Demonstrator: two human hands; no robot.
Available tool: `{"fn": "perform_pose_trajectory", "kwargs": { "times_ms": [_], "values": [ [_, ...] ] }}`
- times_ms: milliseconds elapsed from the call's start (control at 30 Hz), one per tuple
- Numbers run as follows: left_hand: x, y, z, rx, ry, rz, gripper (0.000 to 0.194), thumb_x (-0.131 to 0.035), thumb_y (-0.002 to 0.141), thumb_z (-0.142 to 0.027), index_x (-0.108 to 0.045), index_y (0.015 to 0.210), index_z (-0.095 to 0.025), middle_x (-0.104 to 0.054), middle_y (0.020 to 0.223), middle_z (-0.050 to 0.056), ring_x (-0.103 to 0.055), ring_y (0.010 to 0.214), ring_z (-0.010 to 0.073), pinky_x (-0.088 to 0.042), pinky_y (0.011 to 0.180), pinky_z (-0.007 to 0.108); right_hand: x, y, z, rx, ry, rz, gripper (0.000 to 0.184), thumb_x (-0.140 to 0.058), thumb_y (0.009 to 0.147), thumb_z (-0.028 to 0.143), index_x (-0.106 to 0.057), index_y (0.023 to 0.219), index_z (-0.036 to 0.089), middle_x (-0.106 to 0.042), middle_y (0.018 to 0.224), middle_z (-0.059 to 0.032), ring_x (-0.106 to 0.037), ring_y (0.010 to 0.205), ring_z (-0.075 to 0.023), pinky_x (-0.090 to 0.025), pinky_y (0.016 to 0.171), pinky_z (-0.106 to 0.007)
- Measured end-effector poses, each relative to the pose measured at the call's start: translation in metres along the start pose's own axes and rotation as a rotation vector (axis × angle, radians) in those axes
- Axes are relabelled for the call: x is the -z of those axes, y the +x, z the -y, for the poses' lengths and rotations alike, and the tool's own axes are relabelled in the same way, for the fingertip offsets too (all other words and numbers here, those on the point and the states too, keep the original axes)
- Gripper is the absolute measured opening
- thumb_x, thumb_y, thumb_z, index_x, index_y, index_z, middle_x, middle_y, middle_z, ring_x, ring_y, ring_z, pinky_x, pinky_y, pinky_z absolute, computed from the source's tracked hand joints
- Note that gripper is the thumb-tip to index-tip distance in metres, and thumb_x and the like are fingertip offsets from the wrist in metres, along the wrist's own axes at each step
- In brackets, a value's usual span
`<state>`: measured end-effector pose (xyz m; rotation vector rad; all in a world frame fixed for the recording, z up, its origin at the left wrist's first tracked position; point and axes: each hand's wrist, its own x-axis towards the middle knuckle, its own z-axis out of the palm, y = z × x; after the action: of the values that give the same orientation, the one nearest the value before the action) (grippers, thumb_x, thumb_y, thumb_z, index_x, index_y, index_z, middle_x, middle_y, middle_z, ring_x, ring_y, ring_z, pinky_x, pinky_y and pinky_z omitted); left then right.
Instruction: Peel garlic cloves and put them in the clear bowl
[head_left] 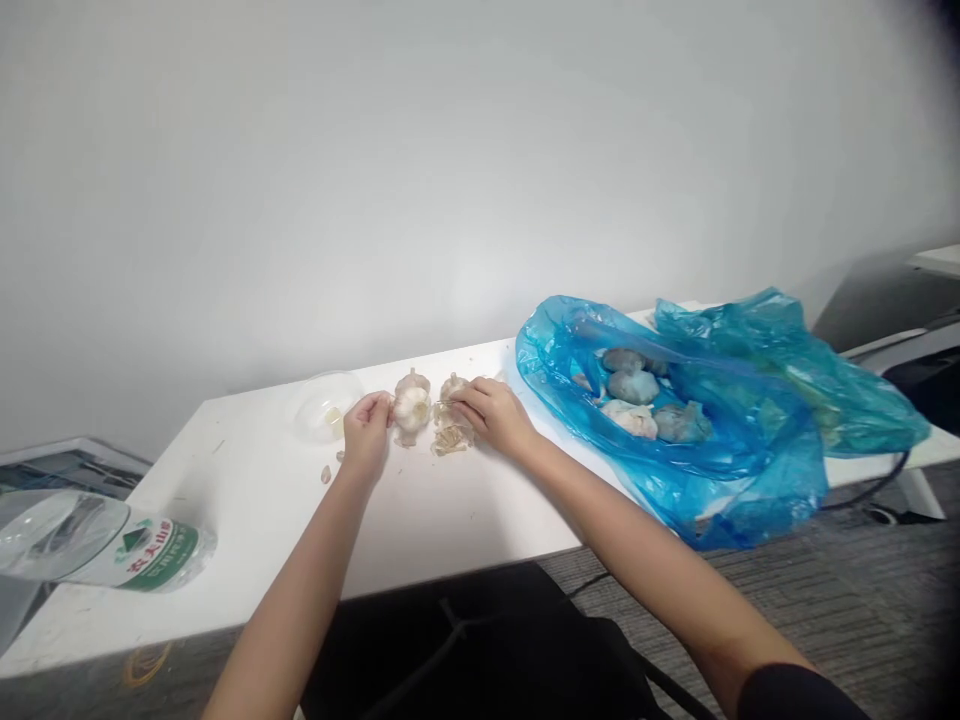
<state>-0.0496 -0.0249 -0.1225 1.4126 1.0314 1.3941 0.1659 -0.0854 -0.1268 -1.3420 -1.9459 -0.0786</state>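
Lying between the hands [496, 413]: garlic bulb [412, 409].

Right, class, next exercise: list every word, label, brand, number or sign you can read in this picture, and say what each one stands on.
"农夫山", in red on the label of the clear plastic bottle; the character after it is too unclear to read for certain.
Smaller white lettering on the label's green band: too blurred to read.
No lettering can be made out on the blue bag.

Perhaps an office, judging by the grey striped carpet [817, 590], plain pale wall [450, 180] and white tabletop [450, 525].
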Motion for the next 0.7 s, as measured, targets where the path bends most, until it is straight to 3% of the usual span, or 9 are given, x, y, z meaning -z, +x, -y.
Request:
{"fn": "perform_pose_trajectory", "kwargs": {
  "times_ms": [133, 300, 533, 700],
  "values": [
    [-0.001, -0.001, -0.001, 0.076, -0.049, 0.023, 0.026, -0.073, 0.071, -0.038, -0.061, 0.069, -0.015, -0.043, 0.056, -0.004, -0.036, 0.056, 0.0083, -0.028, 0.055, 0.022, -0.007, 0.000, 0.000, 0.019, 0.273, -0.105, 0.021, -0.054, 0.098, 0.027, -0.072, 0.103, 0.019, -0.068, 0.092, -0.0071, -0.061, 0.088, -0.0175, -0.044, 0.080, -0.029],
    [-0.005, -0.001, 0.000, 0.189, -0.148, 0.034, 0.033, -0.080, 0.061, -0.041, -0.063, 0.068, -0.014, -0.045, 0.054, -0.005, -0.037, 0.054, 0.0067, -0.027, 0.052, 0.020, -0.014, 0.003, -0.003, 0.014, 0.431, -0.132, 0.015, -0.060, 0.094, 0.021, -0.073, 0.100, 0.019, -0.069, 0.092, -0.0061, -0.062, 0.088, -0.0170, -0.046, 0.082, -0.030],
    [-0.010, -0.003, 0.002, 0.278, -0.198, 0.064, 0.045, -0.084, 0.049, -0.044, -0.065, 0.075, -0.012, -0.057, 0.064, -0.002, -0.047, 0.058, 0.0070, -0.035, 0.054, 0.019, -0.021, 0.007, -0.004, 0.029, 0.453, -0.088, 0.012, -0.062, 0.092, 0.021, -0.073, 0.097, 0.019, -0.069, 0.094, -0.0055, -0.062, 0.091, -0.0174, -0.046, 0.086, -0.031],
    [-0.009, -0.003, 0.005, 0.250, -0.153, 0.074, 0.044, -0.082, 0.052, -0.046, -0.062, 0.073, -0.013, -0.051, 0.057, -0.005, -0.040, 0.052, 0.0054, -0.030, 0.050, 0.019, -0.012, 0.007, 0.003, 0.026, 0.304, -0.044, 0.015, -0.057, 0.095, 0.020, -0.072, 0.095, 0.018, -0.070, 0.094, -0.0061, -0.061, 0.091, -0.0172, -0.043, 0.088, -0.030]
  ]
}}
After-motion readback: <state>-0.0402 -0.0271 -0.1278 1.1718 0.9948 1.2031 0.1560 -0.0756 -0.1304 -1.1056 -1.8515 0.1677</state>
